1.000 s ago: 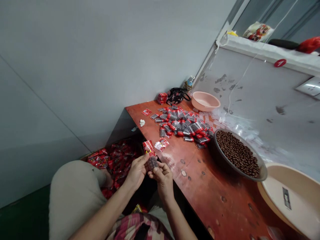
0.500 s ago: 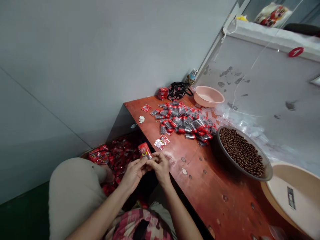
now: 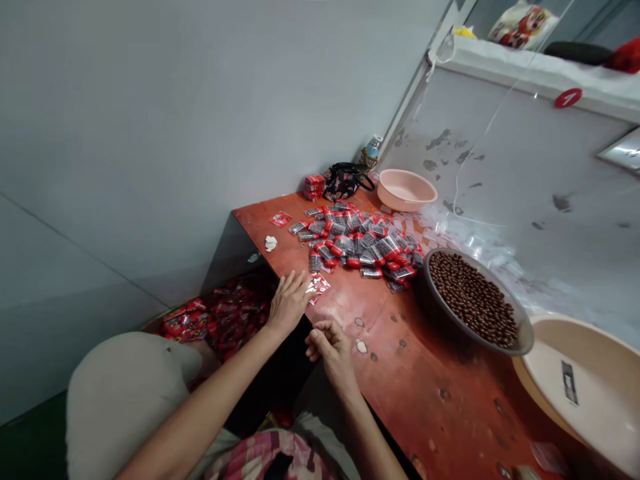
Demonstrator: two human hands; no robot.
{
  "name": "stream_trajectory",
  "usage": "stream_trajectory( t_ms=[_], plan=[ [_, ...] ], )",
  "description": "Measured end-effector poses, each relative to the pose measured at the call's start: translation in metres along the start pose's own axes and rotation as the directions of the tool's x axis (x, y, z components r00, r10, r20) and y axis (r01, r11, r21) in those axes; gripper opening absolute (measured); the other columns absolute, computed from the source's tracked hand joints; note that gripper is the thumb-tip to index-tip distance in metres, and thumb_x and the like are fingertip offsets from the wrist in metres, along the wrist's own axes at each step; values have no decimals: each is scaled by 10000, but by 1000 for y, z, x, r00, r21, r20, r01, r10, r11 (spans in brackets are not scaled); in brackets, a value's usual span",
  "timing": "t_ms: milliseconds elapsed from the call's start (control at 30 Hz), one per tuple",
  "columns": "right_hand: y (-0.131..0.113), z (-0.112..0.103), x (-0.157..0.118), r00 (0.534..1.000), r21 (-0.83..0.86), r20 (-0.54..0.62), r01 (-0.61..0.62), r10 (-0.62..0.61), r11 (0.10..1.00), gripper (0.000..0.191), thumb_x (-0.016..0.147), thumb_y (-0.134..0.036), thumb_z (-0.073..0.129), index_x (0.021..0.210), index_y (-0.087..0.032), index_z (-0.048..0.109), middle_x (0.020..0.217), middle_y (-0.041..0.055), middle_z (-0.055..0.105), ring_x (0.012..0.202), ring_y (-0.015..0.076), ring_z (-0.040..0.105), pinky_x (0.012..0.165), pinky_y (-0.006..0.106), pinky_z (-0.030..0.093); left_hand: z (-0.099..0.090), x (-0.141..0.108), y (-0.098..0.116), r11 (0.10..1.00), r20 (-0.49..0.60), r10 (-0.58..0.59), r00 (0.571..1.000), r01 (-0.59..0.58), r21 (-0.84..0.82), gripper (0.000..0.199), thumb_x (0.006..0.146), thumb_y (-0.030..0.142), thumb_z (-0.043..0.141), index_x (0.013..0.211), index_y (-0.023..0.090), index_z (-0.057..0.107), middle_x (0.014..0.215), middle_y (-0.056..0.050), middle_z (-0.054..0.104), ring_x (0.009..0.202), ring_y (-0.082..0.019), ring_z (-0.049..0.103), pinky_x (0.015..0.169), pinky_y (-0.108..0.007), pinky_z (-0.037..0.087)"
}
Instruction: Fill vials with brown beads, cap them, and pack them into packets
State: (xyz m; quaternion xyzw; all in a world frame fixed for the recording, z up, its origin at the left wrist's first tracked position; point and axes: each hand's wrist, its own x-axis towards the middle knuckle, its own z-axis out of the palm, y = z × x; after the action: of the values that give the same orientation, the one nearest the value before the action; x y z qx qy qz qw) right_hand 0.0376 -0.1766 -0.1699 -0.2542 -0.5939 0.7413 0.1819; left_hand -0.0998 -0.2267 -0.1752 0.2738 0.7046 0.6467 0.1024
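Observation:
My left hand (image 3: 290, 303) lies at the table's near edge, its fingers stretched out flat toward a small stack of red printed cards (image 3: 319, 285). The fingertips reach the cards' left side; whether they touch them I cannot tell. Just to the right, my right hand (image 3: 333, 350) is over the table edge with its fingers curled in and the thumb against them, and nothing shows in it. Beyond both hands is a pile of clear packs with red tops and dark balls inside (image 3: 360, 243). Below left, many red packets (image 3: 235, 313) fill a container beside my knee.
A grey bowl of brown balls (image 3: 473, 300) stands right on the red table (image 3: 400, 393), beside a large cream basin (image 3: 600, 393). Farther back are a pink basin (image 3: 406, 190), a black flowered bag (image 3: 345, 181), stacked red packs (image 3: 314, 187) and clear plastic pieces (image 3: 500, 260).
The red packet that both hands held is no longer in them. My left hand has moved up and right to the cards; my right hand has drawn apart from it. The view has shifted slightly.

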Motion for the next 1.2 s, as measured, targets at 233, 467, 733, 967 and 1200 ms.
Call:
stream_trajectory(
  t_ms=[233,467,733,967,1200],
  plan=[
    [-6,-13,12,997,-93,-36,69,-73,993,168,768,-328,553,782,-161,542,616,-14,587,472,84,528,429,181,403,14,7,-26,967,38,123,992,-128,219,189,740,241,564,891,283,670,1117,-32,602,1221,-257,340,1028,-486,33],
    [-16,-15,55,962,-58,-183,196,-203,979,358,730,-294,598,1056,-197,485,1002,51,600,880,155,573,695,263,474,15,-6,-7,997,-5,70,998,-69,24,203,722,281,584,907,278,668,1135,-27,590,1224,-250,336,1029,-466,102],
    [-24,-11,72,999,71,27,34,-36,997,416,589,-249,719,944,-162,520,640,-24,627,527,113,577,538,230,451,-6,-24,13,938,64,-237,969,246,-244,314,666,361,626,933,203,671,929,-68,674,896,-268,581,809,-356,419],
    [-25,-23,88,992,-523,65,126,-108,843,404,624,-342,675,961,-168,535,636,2,616,581,173,585,564,288,437,-34,-31,0,788,232,-473,850,526,-320,268,605,400,665,626,133,678,627,-52,648,628,-191,599,587,-290,483],
    [-46,0,117,946,-980,40,99,-321,171,364,786,-460,465,965,-172,598,967,140,613,910,258,558,733,331,395,-41,-47,-7,715,117,-567,816,557,-421,258,592,355,698,542,110,635,565,-47,626,540,-132,579,529,-233,488]
  ],
)
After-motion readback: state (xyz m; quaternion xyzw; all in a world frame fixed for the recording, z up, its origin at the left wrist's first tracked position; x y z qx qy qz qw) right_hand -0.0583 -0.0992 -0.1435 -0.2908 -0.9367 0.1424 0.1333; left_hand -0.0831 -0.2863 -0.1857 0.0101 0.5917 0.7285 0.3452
